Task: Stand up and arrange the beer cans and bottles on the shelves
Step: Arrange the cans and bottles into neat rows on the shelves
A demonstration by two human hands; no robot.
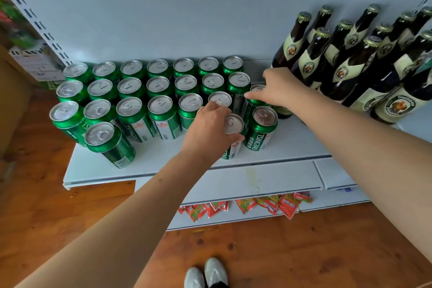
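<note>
The left hand (208, 131) grips a can (232, 133) from above and from the side, thumb curled round its near side and fingers over its far rim, at the front of the white shelf (145, 161). The can is green with a white panel and a silver lid with a pull tab; it stands upright or nearly so, lettering running down its side.

Just right of that hand stands a second can (261, 127) of the same kind, its side reading TSINGTAO. The right hand (278, 87) reaches in beyond it, palm down, fingers curled over the lid of a third can (257, 96), with the forefinger stretched out to the left; whether it truly clasps the can or only rests on it I cannot tell.

To the left of both hands the cans (131, 91) stand in rows, lids up, packed side by side and running back to the shelf's rear wall. One lone can (108, 144) stands in front of the rows, far left of the left hand, near the shelf edge.

To the right of the right hand is a cluster of brown bottles (350, 63) with cream labels and gold caps, close together, the nearest just beside that hand's wrist.

Below the hands, under the shelf, red snack packets (250, 204) lie on a lower shelf. The floor (46, 206) is wooden.
</note>
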